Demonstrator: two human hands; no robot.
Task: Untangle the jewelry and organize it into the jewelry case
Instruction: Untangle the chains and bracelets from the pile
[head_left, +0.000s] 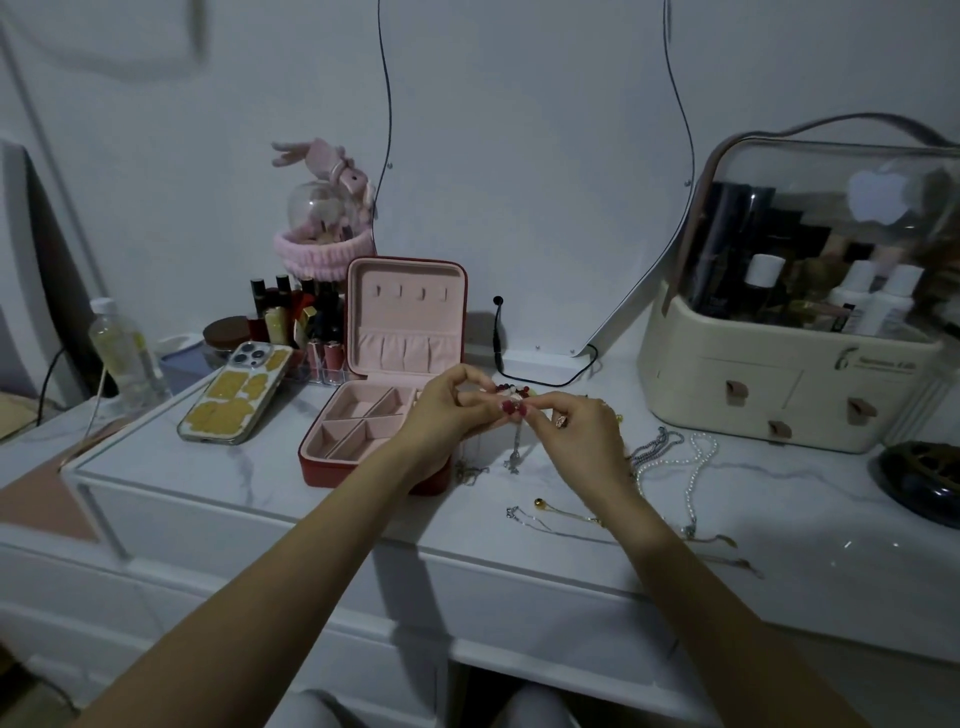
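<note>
A red jewelry case (363, 457) with pink lining stands open on the white marble dresser top, its lid upright and its compartments showing nothing inside. Just right of it, my left hand (452, 410) and my right hand (571, 431) both pinch a tangle of jewelry (511, 395) held above the table, with dark red beads on top and a silver chain (515, 447) dangling down. Loose pieces lie to the right: pearl strands (693, 467), a beaded silver chain (654, 447), and a gold ball pin with thin chains (550, 512) near the front edge.
A phone (236, 395) in a yellow-patterned case leans at the left beside lipsticks (296, 317) and a clear bottle (122, 348). A large cream cosmetics organizer (789, 384) fills the right back. A dark round object (922, 483) sits at the far right. A black cable (540, 379) runs behind my hands.
</note>
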